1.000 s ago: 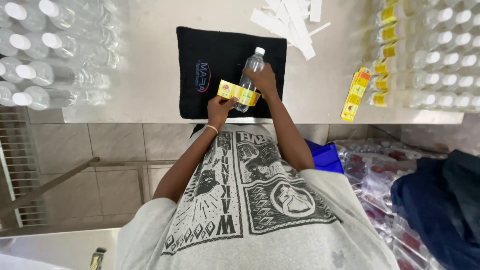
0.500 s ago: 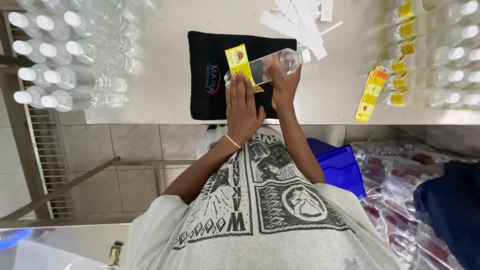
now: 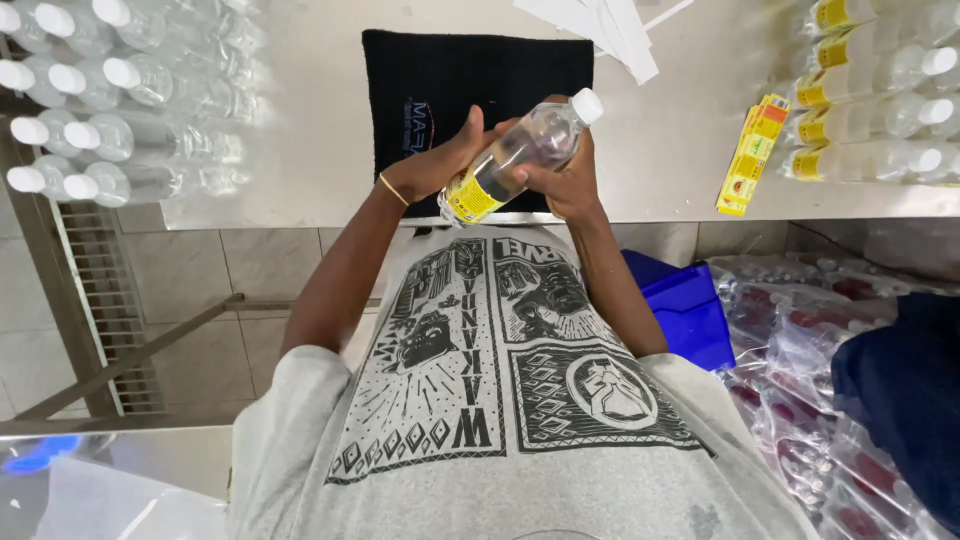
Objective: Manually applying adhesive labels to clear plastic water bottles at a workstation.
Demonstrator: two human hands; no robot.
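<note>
Clear plastic water bottle (image 3: 520, 155) with white cap tilted toward 2 o'clock, yellow label (image 3: 472, 197) around its lower end, above black cloth (image 3: 450, 70), left hand (image 3: 440, 160) and right hand (image 3: 560, 180) both closed around it

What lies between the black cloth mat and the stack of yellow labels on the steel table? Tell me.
In the head view, only bare steel table lies between the black cloth mat and the stack of yellow labels; white paper strips sit farther back.
</note>
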